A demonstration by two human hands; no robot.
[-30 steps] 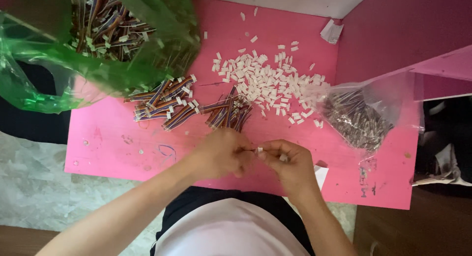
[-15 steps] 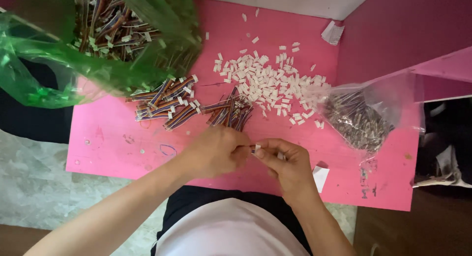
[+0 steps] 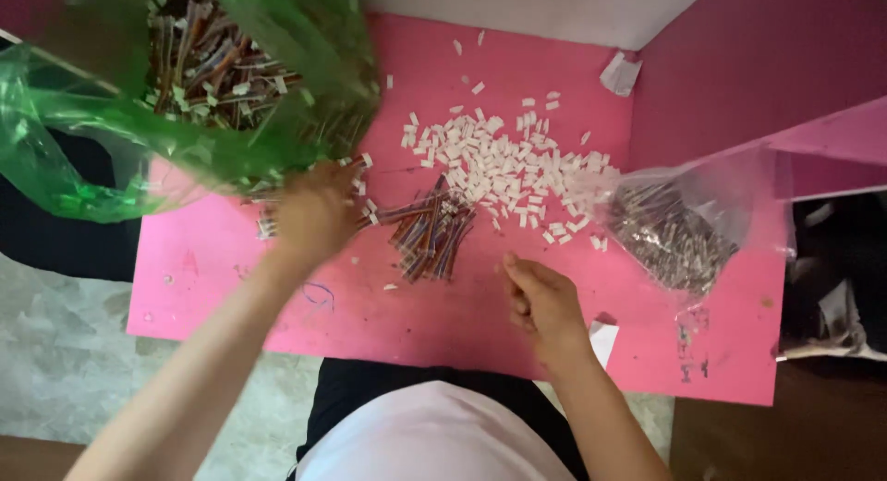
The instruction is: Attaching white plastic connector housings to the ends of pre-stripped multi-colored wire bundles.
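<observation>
A pink table point(image 3: 277, 305) carries everything; at its upper left a large green plastic bag point(image 3: 83, 158), translucent and crumpled, gapes open over a mass of striped wire pieces with white ends; at the right edge lies one clear plastic bag point(image 3: 684, 227), smaller, packed with dark, fine pieces too small to make out. Between the two bags spreads a heap of small white connectors point(image 3: 504, 162), too many to count, with strays scattered toward the far edge; just below the heap sits a loose bundle of multicoloured ribbon wires point(image 3: 432, 233), lying slantwise on the pink surface, perhaps a dozen, though the strands overlap and cannot be counted surely. A second cluster of such wires lies partly hidden under the left hand point(image 3: 314, 213).

Half a second ago both hands met at the near middle of the table, pinching a small white piece between them; the left hand has since gone up to the mouth of the green bag, blurred by motion, so whether its fingers are spread or closed cannot be told; the right hand point(image 3: 543, 301) has stayed near the front edge, its fingers curled in together with the thumb pressed against them, and whatever it may grip is hidden. A small white paper scrap point(image 3: 603, 338) lies just beside that wrist; another sits at the far corner.
</observation>
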